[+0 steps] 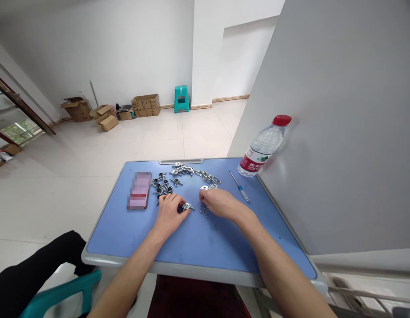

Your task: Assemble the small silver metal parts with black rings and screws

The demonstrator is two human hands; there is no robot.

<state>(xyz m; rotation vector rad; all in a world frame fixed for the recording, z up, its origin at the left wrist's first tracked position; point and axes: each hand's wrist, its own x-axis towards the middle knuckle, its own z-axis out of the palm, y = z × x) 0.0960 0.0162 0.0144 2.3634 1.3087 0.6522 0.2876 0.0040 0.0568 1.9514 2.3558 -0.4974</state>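
Observation:
My left hand (168,213) rests on the blue tabletop with its fingers closed around a small metal fitting (188,206), which has a silver plate and a short rod pointing right. To its right, my right hand (221,203) is bent down with its fingertips pinched together; whatever they hold is hidden. Small screws (203,209) lie scattered just below those fingers, and flat silver plates (211,187) lie right behind them. Beyond my left hand sits a cluster of similar fittings with black round centres (164,185). Silver metal pieces (183,169) form a pile farther back.
A screwdriver (239,187) with a clear blue handle lies on the right. Behind it, a red-capped water bottle (256,154) leans by the grey panel. A phone (139,191) lies at left on the table (208,247). Cardboard boxes (146,106) and a teal stool (181,99) stand by the wall.

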